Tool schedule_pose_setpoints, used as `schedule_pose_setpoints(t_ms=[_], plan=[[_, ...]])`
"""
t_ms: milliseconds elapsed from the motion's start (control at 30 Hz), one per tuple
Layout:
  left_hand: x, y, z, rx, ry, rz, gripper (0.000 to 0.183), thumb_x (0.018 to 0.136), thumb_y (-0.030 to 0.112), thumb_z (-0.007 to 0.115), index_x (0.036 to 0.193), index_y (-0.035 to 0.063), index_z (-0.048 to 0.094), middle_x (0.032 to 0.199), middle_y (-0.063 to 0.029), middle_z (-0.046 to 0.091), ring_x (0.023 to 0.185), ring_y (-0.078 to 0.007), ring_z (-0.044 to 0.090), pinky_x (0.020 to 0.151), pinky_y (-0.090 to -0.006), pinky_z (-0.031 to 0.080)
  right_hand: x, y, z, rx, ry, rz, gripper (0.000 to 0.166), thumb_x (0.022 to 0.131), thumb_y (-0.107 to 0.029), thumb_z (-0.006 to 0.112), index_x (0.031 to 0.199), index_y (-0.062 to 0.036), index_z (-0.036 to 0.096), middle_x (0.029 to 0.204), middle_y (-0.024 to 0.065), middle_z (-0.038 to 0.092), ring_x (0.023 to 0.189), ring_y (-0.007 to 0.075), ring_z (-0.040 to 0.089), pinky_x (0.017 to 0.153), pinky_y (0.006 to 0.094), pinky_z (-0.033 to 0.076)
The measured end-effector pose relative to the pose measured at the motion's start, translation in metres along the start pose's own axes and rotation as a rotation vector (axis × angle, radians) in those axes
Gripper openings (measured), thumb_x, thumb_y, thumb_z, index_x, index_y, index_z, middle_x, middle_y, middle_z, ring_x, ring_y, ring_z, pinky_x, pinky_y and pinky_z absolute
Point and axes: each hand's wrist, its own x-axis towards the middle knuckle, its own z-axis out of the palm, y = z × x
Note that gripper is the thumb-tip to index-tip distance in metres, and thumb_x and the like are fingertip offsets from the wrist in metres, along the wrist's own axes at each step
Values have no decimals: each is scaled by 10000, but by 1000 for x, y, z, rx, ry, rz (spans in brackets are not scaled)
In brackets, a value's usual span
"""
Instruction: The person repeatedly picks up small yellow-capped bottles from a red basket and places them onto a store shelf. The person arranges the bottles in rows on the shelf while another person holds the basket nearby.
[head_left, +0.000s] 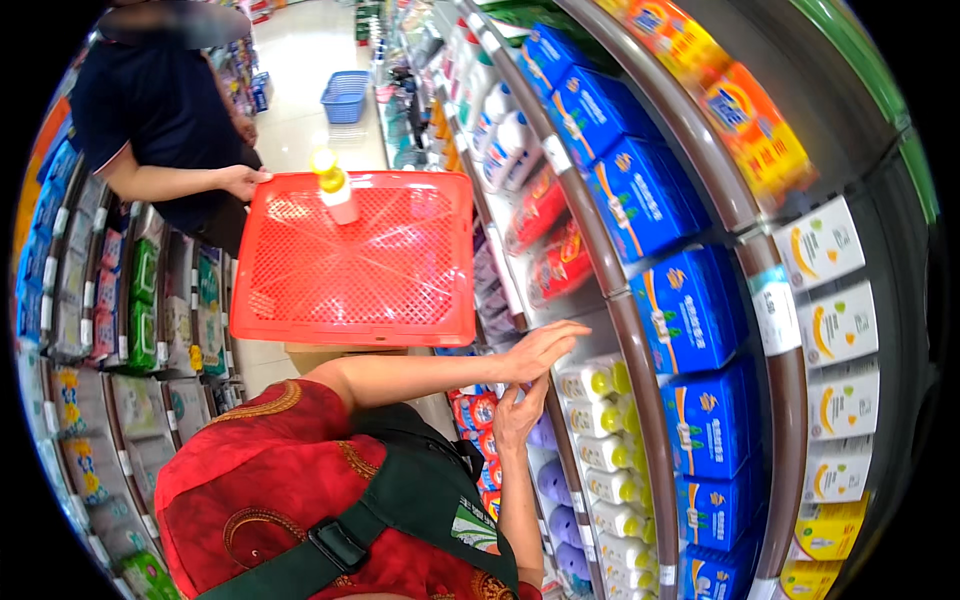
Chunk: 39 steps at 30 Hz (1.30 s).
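Note:
Both my hands are at the shelf edge on the right, close together and seeming to touch. My left hand (541, 351) reaches over the shelf with its fingers extended, nothing in it. Below it, my right hand (519, 412) points upward, its fingertips by the left palm; whether it holds anything is not plain. White bottles with yellow-green caps (600, 450) stand just right of it, and red packages (562, 262) lie on the shelf above. A red plastic tray or crate (360, 262) is ahead, bearing a pink bottle with a yellow cap (337, 191).
A person in a dark shirt (165, 112) stands at the upper left, one hand at the red crate's corner. Blue packages (682, 307) and white boxes (836, 322) fill shelves at right. A blue basket (346, 97) sits on the aisle floor. Stocked shelves line the left side.

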Motion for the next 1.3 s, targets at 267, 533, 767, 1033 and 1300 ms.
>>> schedule_pose_setpoints(t_ms=[267, 533, 767, 1033, 1300], plan=[[-110, 3, -235, 719, 918, 169, 277, 829, 61, 563, 1097, 6, 516, 1104, -169, 518, 1063, -325, 487, 955, -425, 369, 45, -47, 103, 140, -301, -244, 588, 900, -44, 557, 1426, 68, 320, 1313, 271, 484, 1114, 341, 579, 881, 370, 523], [-113, -20, -431, 408, 436, -175, 853, 610, -49, 564, 1431, 24, 341, 1401, -160, 464, 1338, -268, 402, 1122, -377, 306, 93, -112, 226, 379, -689, -130, 744, 863, -166, 635, 1464, 52, 254, 1398, 301, 405, 1080, 339, 595, 869, 412, 531], [-90, -7, -428, 285, 130, -340, 750, 635, -2, 740, 1335, 37, 473, 1317, -85, 543, 1246, -199, 468, 1079, -347, 357, 114, -138, 305, 458, -593, -260, 887, 844, -228, 672, 1513, 13, 142, 1463, 253, 369, 1136, 279, 588, 947, 396, 483], [-53, 74, -318, 702, -7, -84, 626, 605, 158, 810, 1164, 39, 554, 1094, -155, 586, 1054, -360, 547, 940, -439, 449, 101, -148, 174, 333, -383, -199, 704, 830, -74, 681, 1418, 23, 306, 1217, 256, 471, 1128, 409, 512, 923, 448, 466], [2, 81, -174, 446, -275, 228, 547, 622, 71, 757, 1137, 68, 573, 1081, -115, 585, 1088, -334, 518, 952, -423, 421, 60, -112, 35, -40, 150, -270, 613, 806, -62, 733, 1329, 61, 438, 1248, 238, 492, 1152, 387, 508, 966, 416, 436]])
